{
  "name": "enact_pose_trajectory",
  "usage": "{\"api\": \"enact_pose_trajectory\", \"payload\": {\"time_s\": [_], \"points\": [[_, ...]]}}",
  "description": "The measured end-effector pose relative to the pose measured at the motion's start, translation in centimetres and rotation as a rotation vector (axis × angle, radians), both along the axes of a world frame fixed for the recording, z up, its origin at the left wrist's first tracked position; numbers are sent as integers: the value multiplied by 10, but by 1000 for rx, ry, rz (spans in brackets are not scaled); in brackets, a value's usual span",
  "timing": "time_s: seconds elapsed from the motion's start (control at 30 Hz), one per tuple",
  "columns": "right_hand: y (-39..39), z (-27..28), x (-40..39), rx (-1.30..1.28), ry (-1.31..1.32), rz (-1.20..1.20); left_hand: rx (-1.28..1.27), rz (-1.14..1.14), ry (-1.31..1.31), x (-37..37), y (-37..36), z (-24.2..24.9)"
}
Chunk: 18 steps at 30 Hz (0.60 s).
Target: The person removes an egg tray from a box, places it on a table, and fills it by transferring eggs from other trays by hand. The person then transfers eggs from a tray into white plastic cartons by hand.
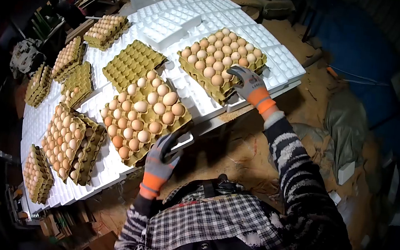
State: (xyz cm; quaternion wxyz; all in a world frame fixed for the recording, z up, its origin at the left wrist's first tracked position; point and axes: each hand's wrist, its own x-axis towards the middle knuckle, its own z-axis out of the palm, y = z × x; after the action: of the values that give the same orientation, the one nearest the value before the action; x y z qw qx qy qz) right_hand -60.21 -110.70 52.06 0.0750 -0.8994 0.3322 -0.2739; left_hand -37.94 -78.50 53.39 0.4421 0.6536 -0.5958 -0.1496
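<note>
My right hand [249,85], in a grey glove with an orange cuff, reaches over the near edge of an egg tray [223,98] full of eggs. Its fingers are curled onto an egg [226,75] at that edge; the palm hides part of the grip. My left hand [159,164], gloved alike, is at the near right corner of another egg tray [184,119], its thumb apart from the fingers. Eggs in that tray are pale to brown, with some bare cups near its right side. Behind it lies an egg tray [133,64] with no eggs in it.
White moulded foam sheets [214,12] cover the table. Stacked egg trays [87,156] with eggs stand at the left, and another stack [105,32] farther back. A partly filled tray [79,83] lies between. Dark green sacks [345,138] lie on the floor at right.
</note>
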Motion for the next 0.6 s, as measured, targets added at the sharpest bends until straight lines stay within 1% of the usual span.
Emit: {"api": "enact_pose_trajectory", "payload": {"time_s": [0.03,0.07,0.13,0.17,0.2,0.27,0.3,0.33,0.37,0.4,0.43,0.47,0.53,0.57,0.6], "points": [[-19,1,6,-22,105,18,-52,-20,-94,-12,-44,6],[-28,18,16,109,338,-5,-106,-40,-188,-22,-87,11],[-64,-12,24,32,350,159,-114,36,-377,-35,-165,1],[-74,-21,27,-7,353,174,-10,58,-400,-40,-199,-2],[-78,-17,25,25,340,182,94,79,-422,-44,-228,-6],[-84,-3,15,85,314,192,311,146,-601,-52,-272,-17],[-94,-13,8,188,76,170,349,166,-669,-55,-285,-27],[-105,-24,4,653,-401,244,314,206,-710,-57,-291,-38],[-116,-25,3,789,-578,273,255,211,-670,-58,-291,-38],[-121,-11,5,926,-755,299,198,215,-630,-58,-290,-38],[-125,3,6,877,-558,259,98,219,-583,-53,-289,-47],[-131,2,16,690,-363,338,17,222,-415,-53,-281,-38],[-132,0,40,243,53,403,-104,381,59,-42,-280,-49],[-134,-17,53,1,224,377,-65,379,33,-31,-284,-43],[-126,-14,69,-59,518,240,73,370,37,-22,-287,-43]]}}
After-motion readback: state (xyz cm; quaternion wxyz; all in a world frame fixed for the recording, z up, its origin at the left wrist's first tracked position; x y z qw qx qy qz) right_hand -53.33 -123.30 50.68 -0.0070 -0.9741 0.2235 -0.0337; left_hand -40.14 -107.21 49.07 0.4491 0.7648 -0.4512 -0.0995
